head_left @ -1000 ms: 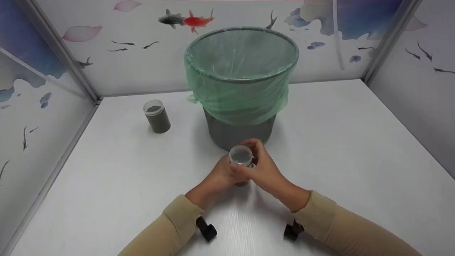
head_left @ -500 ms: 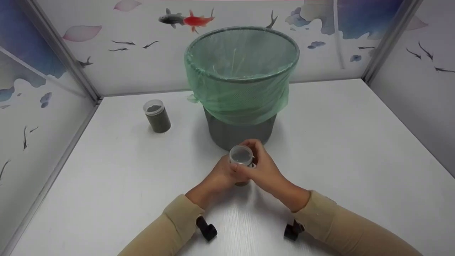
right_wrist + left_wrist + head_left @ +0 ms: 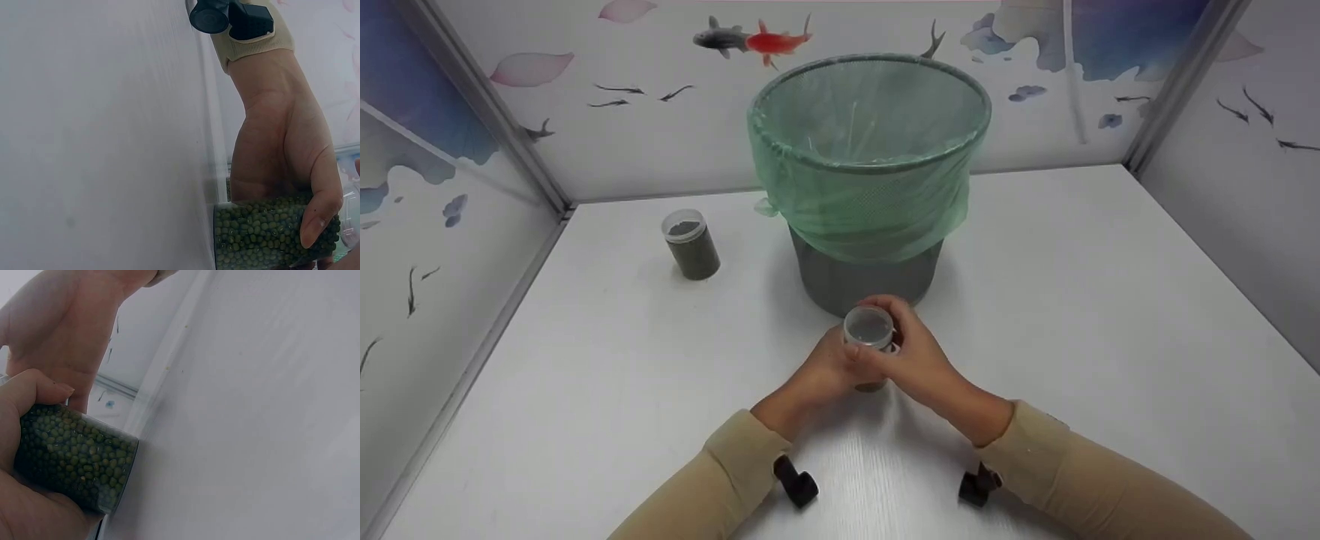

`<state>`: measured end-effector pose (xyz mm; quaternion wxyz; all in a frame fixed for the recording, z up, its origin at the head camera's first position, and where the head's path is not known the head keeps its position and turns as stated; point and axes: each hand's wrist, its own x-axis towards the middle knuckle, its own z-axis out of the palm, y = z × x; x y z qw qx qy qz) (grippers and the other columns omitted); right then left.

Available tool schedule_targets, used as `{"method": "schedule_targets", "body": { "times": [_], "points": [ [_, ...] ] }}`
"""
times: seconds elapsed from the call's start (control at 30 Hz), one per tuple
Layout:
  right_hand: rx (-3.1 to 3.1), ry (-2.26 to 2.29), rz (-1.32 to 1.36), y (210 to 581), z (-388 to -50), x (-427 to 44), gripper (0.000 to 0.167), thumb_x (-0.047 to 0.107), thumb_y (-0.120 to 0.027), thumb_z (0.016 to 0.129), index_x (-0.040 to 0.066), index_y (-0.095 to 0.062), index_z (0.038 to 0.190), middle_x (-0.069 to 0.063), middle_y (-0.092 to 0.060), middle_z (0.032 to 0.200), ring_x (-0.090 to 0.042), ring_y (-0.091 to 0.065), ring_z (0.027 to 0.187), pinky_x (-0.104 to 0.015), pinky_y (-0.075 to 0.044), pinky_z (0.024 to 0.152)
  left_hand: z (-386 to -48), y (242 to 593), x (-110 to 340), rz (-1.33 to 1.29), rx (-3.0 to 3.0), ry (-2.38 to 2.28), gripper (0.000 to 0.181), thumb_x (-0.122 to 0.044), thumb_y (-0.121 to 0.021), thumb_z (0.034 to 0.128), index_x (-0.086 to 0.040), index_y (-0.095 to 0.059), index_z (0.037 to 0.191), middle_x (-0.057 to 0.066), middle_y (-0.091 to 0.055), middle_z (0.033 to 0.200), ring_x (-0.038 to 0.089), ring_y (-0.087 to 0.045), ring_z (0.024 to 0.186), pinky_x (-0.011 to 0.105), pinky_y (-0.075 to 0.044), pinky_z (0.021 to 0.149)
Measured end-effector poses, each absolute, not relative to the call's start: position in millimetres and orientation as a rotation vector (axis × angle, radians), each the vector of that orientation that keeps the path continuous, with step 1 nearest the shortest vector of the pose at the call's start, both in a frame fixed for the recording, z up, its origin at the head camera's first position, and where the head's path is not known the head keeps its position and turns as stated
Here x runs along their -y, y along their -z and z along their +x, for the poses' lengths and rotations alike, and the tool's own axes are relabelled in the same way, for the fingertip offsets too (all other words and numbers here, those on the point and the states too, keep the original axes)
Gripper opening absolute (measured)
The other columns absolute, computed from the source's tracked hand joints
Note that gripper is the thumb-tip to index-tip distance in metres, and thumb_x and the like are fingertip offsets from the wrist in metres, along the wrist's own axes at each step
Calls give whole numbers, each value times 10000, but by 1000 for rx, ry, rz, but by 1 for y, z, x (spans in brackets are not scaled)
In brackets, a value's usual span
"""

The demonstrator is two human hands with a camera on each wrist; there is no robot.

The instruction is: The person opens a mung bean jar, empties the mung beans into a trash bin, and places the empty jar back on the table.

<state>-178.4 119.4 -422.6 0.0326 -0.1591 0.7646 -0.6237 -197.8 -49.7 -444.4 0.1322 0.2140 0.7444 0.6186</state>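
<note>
In the head view, a clear jar (image 3: 868,327) stands upright on the white table between both hands. Green beans that look like mung beans (image 3: 79,455) fill its body in the left wrist view. My left hand (image 3: 826,367) wraps round the body; in the right wrist view, the left thumb (image 3: 318,222) lies across its side. The right hand (image 3: 919,356) grips the clear upper part, its thumb in front and fingers behind. Whether a lid sits on the jar cannot be told.
Right behind the hands stands a grey bin (image 3: 870,285) lined with a green plastic bag (image 3: 877,217). A second clear-topped jar (image 3: 697,255) with dark contents is at the back left. Printed panels (image 3: 645,150) wall the table's back and sides.
The right fingers behind the jar's top have shifted slightly to the left. Jar, left hand, bin and second jar look the same.
</note>
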Motion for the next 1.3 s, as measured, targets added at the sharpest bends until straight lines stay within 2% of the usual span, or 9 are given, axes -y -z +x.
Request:
{"method": "schedule_targets", "body": {
  "times": [0.13, 0.4, 0.67, 0.87, 1.03, 1.3],
  "points": [
    [-2353, 1910, -505, 423, -178, -120, 637, 235, -837, 922, 113, -545, 1475, -53, -528, 1489, -233, -491, 1401, -527, -343, 1212, -197, 444, 50, 632, -2103, -1835, 498, -94, -787, 886, 11, -621, 1343, 56, -678, 1199, 141, -605, 1000, 290, -514, 852],
    [-2367, 1899, -505, 422, -177, -120, 639, 257, -846, 923, 129, -558, 1478, -47, -527, 1483, -231, -492, 1392, -528, -350, 1198, -198, 444, 51, 631, -2141, -1794, 553, -111, -806, 909, 5, -589, 1405, 86, -668, 1290, 146, -617, 1089, 323, -518, 941],
    [-2370, 1893, -495, 423, -178, -120, 650, 246, -853, 921, 139, -555, 1488, -51, -526, 1485, -237, -485, 1406, -552, -335, 1217, -201, 444, 49, 612, -2230, -1720, 509, -99, -813, 892, -6, -633, 1358, 86, -685, 1272, 152, -628, 1082, 324, -526, 938],
    [-2346, 1911, -482, 422, -178, -120, 747, 230, -854, 911, 143, -465, 1543, -77, -539, 1491, -245, -522, 1371, -507, -384, 1166, -202, 445, 47, 571, -2244, -1736, 549, -93, -809, 853, 9, -627, 1361, 87, -685, 1269, 152, -621, 1082, 322, -525, 943],
    [-2341, 1943, -455, 422, -178, -119, 726, 226, -859, 895, 104, -442, 1477, -98, -573, 1403, -250, -557, 1300, -489, -393, 1148, -201, 444, 47, 563, -2221, -1752, 580, -94, -815, 832, -1, -618, 1370, 66, -675, 1262, 152, -610, 1074, 305, -517, 930],
    [-2316, 1967, -447, 422, -178, -119, 674, 200, -851, 894, 69, -463, 1429, -106, -585, 1398, -251, -549, 1329, -487, -376, 1178, -200, 444, 47, 537, -2213, -1753, 571, -102, -824, 837, 1, -620, 1360, 63, -676, 1241, 154, -599, 1048, 301, -511, 900]
  ]
}}
